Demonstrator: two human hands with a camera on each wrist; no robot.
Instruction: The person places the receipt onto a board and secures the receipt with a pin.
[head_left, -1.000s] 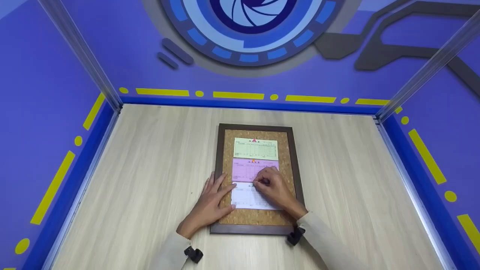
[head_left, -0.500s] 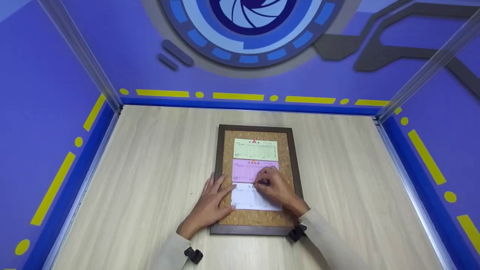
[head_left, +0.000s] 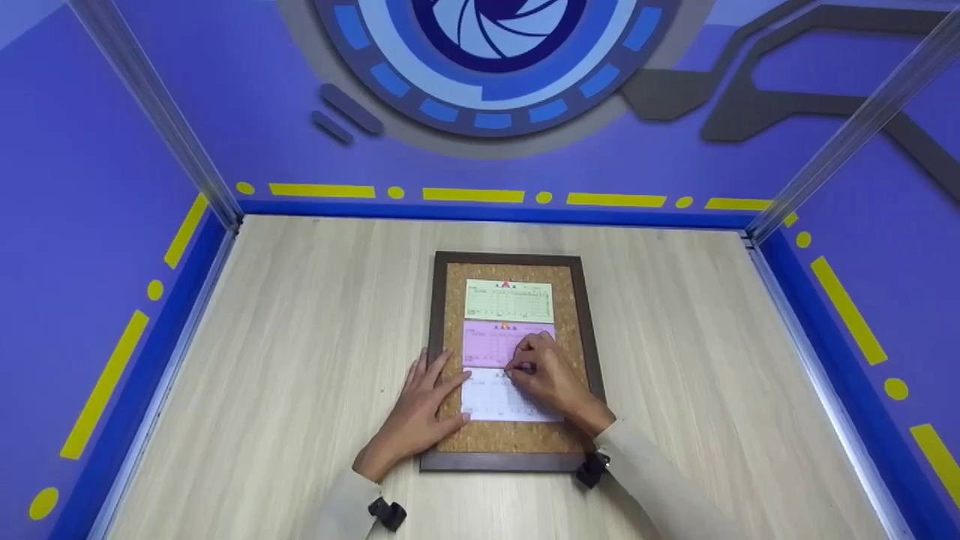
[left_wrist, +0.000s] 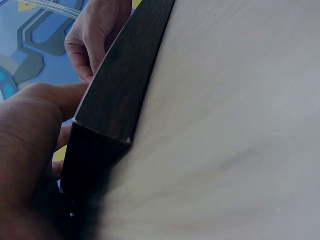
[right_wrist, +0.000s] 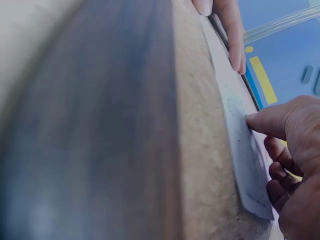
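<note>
A cork board (head_left: 495, 436) in a dark brown frame lies on the table. Three printed paper slips run down it: pale green (head_left: 508, 304) on top, pink (head_left: 484, 346) in the middle, white (head_left: 487, 401) at the bottom. A red pushpin (head_left: 505, 284) sits at the green slip's top edge, an orange one (head_left: 505, 325) at the pink slip's. My left hand (head_left: 421, 412) rests spread over the frame's left side, index finger and thumb on the white slip's left edge. My right hand (head_left: 551, 377) pinches at the white slip's top middle; its fingertips mostly hide what seems a pushpin.
Light wood table (head_left: 315, 337) surrounds the board on all sides. Blue printed panels (head_left: 480, 169) stand at the back, left and right, with metal posts in the corners. The dark frame (left_wrist: 120, 75) edge stands close beside the left wrist camera.
The head view has shifted slightly. Both hands stay at the same places on the board, and the right fingertips remain at the white slip's top edge.
</note>
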